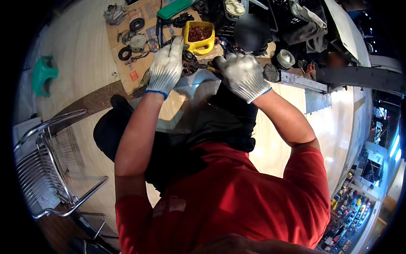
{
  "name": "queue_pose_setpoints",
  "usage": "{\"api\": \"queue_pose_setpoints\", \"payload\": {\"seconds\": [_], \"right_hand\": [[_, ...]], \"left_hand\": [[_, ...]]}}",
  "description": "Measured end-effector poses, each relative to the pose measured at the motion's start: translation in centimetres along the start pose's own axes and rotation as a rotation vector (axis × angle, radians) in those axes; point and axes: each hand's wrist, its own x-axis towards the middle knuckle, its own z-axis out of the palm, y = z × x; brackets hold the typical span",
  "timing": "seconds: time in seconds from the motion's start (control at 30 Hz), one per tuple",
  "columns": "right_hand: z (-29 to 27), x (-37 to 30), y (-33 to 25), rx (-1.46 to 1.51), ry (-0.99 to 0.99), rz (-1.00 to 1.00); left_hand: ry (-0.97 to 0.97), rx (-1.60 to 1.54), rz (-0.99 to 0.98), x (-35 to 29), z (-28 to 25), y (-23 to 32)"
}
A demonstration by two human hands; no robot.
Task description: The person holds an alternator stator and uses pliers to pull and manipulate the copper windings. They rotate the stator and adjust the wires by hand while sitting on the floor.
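My left hand (165,67), in a white knit glove with a blue cuff, has its fingers pressed together beside a dark round motor part with copper-coloured windings (190,59). Whatever lies under those fingers is hidden. My right hand (245,74), gloved the same way, is curled closed to the right of that part. A dark rounded end (218,62) shows at its left side; I cannot make out what it belongs to. Just beyond the motor part stands a yellow cut-open container (206,47) full of reddish copper-coloured scraps. A grey sheet (198,86) lies across my lap below the hands.
Flattened cardboard (134,75) holds black rings (137,24), a round metal motor piece (137,42) and a green case (174,7). To the right are a white fan wheel (285,59) and a metal beam (303,80). A green stool (44,76) and chrome chair (63,173) stand left.
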Motion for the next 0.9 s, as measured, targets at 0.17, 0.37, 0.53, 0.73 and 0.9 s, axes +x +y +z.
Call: {"api": "queue_pose_setpoints", "payload": {"seconds": [0.17, 0.37, 0.53, 0.73, 0.9], "right_hand": [[-0.8, -0.4, 0.0, 0.055, 0.216, -0.012], [-1.3, -1.6, 1.7, 0.285, 0.053, 0.046], [-1.8, -1.9, 3.1, 0.443, 0.078, 0.070], [-2.9, -1.4, 2.0, 0.345, 0.090, 0.030], [-2.8, -1.3, 1.9, 0.286, 0.077, 0.011]], "left_hand": [[-0.076, -0.087, -0.071, -0.6, -0.7, 1.9], [-0.135, -0.323, -0.068, -0.5, -0.1, 2.2], [-0.192, -0.381, 0.056, 1.2, -0.1, -0.7], [-0.204, -0.196, 0.231, 2.0, 0.1, -2.1], [-0.157, -0.286, 0.211, -0.2, 0.0, 0.9]]}}
